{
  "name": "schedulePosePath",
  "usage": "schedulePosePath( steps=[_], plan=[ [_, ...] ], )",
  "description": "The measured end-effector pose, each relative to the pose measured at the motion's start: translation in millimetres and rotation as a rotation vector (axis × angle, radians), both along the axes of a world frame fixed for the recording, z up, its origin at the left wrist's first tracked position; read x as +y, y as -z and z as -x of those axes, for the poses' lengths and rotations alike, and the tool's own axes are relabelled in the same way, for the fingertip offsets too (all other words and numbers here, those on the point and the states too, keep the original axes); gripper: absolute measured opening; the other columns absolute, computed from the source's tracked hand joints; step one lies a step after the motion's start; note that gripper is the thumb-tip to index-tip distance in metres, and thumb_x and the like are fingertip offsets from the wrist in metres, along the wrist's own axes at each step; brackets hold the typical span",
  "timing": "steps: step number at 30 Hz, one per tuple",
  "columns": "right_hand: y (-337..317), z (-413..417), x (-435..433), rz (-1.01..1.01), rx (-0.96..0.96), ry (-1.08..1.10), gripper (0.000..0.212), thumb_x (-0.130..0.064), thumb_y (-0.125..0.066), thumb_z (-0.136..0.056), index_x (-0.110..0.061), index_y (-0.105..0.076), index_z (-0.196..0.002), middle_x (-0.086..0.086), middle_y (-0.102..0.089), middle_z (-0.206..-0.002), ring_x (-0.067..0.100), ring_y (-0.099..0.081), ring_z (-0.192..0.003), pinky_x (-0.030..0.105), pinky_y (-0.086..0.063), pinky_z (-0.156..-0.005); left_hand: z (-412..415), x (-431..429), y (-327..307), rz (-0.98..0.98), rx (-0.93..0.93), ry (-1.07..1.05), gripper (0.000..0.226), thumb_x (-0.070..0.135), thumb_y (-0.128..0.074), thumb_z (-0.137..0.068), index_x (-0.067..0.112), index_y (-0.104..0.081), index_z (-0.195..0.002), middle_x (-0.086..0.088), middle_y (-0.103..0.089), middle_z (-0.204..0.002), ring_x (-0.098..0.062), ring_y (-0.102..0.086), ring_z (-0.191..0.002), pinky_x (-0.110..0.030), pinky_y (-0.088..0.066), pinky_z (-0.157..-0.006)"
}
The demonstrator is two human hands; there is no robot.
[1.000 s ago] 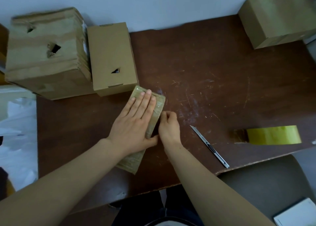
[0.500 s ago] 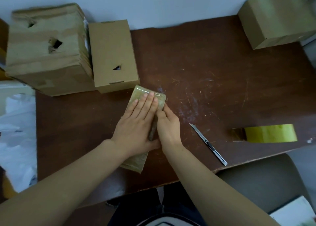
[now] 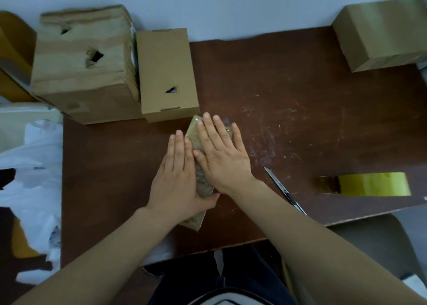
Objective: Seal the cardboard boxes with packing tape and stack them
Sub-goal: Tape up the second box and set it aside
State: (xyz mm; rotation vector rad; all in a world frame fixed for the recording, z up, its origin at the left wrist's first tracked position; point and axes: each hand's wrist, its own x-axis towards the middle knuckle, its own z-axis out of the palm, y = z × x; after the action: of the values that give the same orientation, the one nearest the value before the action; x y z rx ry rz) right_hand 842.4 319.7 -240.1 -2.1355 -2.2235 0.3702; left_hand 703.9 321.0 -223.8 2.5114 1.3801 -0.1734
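A small flat cardboard box (image 3: 200, 177) wrapped in glossy tape lies on the brown table (image 3: 300, 124), its long axis running away from me. My left hand (image 3: 178, 177) lies flat against the box's left side, thumb under its near edge. Flat on the top and right side of the box rests my right hand (image 3: 221, 157), fingers straight and spread. A roll of yellowish packing tape (image 3: 374, 184) stands at the right, near the table's front edge. A box cutter (image 3: 286, 191) lies between the roll and my right forearm.
A plain cardboard box (image 3: 167, 73) stands just beyond the small box. Left of it sits a bigger, worn, taped box (image 3: 80, 64) with holes. Another sealed box (image 3: 381, 32) is at the far right corner. White plastic bags (image 3: 30, 177) lie off the table's left edge.
My right hand has moved from the box's right edge onto its top and spread flat. My left hand has slid off the top to the box's left side.
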Motion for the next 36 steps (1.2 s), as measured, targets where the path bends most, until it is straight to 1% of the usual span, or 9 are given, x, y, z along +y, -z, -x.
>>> schedulePosePath(
  steps=[3, 6, 11, 15, 25, 28, 31, 34, 36],
  plan=[
    [-1, -2, -7, -0.014, 0.025, -0.005, 0.057, -0.045, -0.007, -0.1, -0.019, 0.014, -0.146, -0.003, 0.025, -0.152, 0.013, 0.032, -0.138, 0.039, 0.02, -0.115, 1, 1, 1, 0.034, -0.003, -0.012, 0.126, 0.083, -0.033, -0.065, -0.001, 0.025, -0.139, -0.021, 0.033, -0.149, -0.03, 0.027, -0.141, -0.034, 0.012, -0.116],
    [-2, -2, -11, -0.006, 0.382, 0.094, 0.058, -0.04, -0.021, -0.104, -0.022, 0.015, -0.146, -0.009, 0.028, -0.15, 0.006, 0.036, -0.136, 0.029, 0.022, -0.114, 0, 1, -3, 0.054, 0.01, -0.03, 0.132, 0.089, -0.029, -0.06, 0.001, 0.031, -0.138, -0.02, 0.036, -0.148, -0.029, 0.031, -0.14, -0.038, 0.012, -0.118],
    [-17, 6, -11, 0.129, 1.246, 0.933, 0.064, -0.05, -0.025, -0.101, -0.025, 0.002, -0.154, -0.004, 0.003, -0.162, 0.014, 0.001, -0.149, 0.038, -0.005, -0.121, -13, 7, -14, -0.101, -0.042, 0.12, 0.118, 0.085, -0.026, -0.066, 0.007, 0.003, -0.15, -0.011, 0.009, -0.158, -0.025, 0.008, -0.147, -0.045, 0.003, -0.118],
    [-16, 4, -10, 0.336, 1.367, 0.898, 0.055, -0.051, -0.032, -0.1, -0.03, -0.026, -0.151, -0.003, -0.044, -0.146, 0.018, -0.039, -0.136, 0.036, -0.035, -0.11, -22, 9, -1, -0.09, 0.038, 0.229, 0.104, 0.071, -0.02, -0.074, 0.012, 0.032, -0.14, -0.009, 0.029, -0.155, -0.021, 0.028, -0.142, -0.038, 0.015, -0.117],
    [-10, 4, -10, 0.404, 1.526, 0.934, 0.066, -0.062, -0.03, -0.096, -0.029, -0.021, -0.153, 0.004, -0.036, -0.153, 0.021, -0.032, -0.141, 0.048, -0.023, -0.117, -25, 3, 5, -0.087, 0.043, 0.224, 0.102, 0.065, -0.033, -0.083, 0.012, 0.033, -0.14, -0.008, 0.029, -0.154, -0.021, 0.029, -0.141, -0.039, 0.015, -0.117],
    [-14, 2, -10, 0.282, 1.37, 0.89, 0.066, -0.058, -0.025, -0.098, -0.027, -0.009, -0.155, 0.004, -0.017, -0.161, 0.02, -0.017, -0.147, 0.046, -0.014, -0.12, -26, 5, -2, -0.014, 0.009, 0.214, 0.105, 0.072, -0.026, -0.076, 0.012, 0.03, -0.142, -0.009, 0.028, -0.155, -0.02, 0.03, -0.141, -0.039, 0.015, -0.117],
    [-17, -1, -10, -0.09, 0.777, 0.5, 0.061, -0.047, -0.017, -0.102, -0.022, 0.006, -0.153, -0.007, 0.017, -0.158, 0.007, 0.017, -0.145, 0.029, 0.014, -0.118, -15, -2, -12, -0.034, -0.084, 0.089, 0.107, 0.073, -0.025, -0.071, 0.01, 0.013, -0.149, -0.01, 0.014, -0.158, -0.02, 0.015, -0.146, -0.038, 0.009, -0.119],
    [-7, -4, -12, -0.029, 0.233, 0.147, 0.06, -0.044, -0.015, -0.103, -0.02, 0.007, -0.153, -0.003, 0.02, -0.158, 0.01, 0.023, -0.143, 0.032, 0.02, -0.115, -2, -13, -9, -0.064, -0.028, 0.003, 0.107, 0.075, -0.028, -0.076, 0.004, 0.005, -0.149, -0.017, 0.008, -0.158, -0.029, 0.006, -0.147, -0.041, -0.001, -0.12],
    [0, -5, -14, 0.048, 0.097, 0.088, 0.061, -0.045, -0.014, -0.103, -0.02, 0.01, -0.152, 0.0, 0.018, -0.16, 0.013, 0.023, -0.144, 0.037, 0.018, -0.116, 0, -16, -4, -0.018, 0.02, -0.008, 0.11, 0.077, -0.025, -0.075, 0.001, 0.004, -0.149, -0.022, 0.01, -0.157, -0.033, 0.006, -0.147, -0.041, -0.005, -0.12]
  ],
)
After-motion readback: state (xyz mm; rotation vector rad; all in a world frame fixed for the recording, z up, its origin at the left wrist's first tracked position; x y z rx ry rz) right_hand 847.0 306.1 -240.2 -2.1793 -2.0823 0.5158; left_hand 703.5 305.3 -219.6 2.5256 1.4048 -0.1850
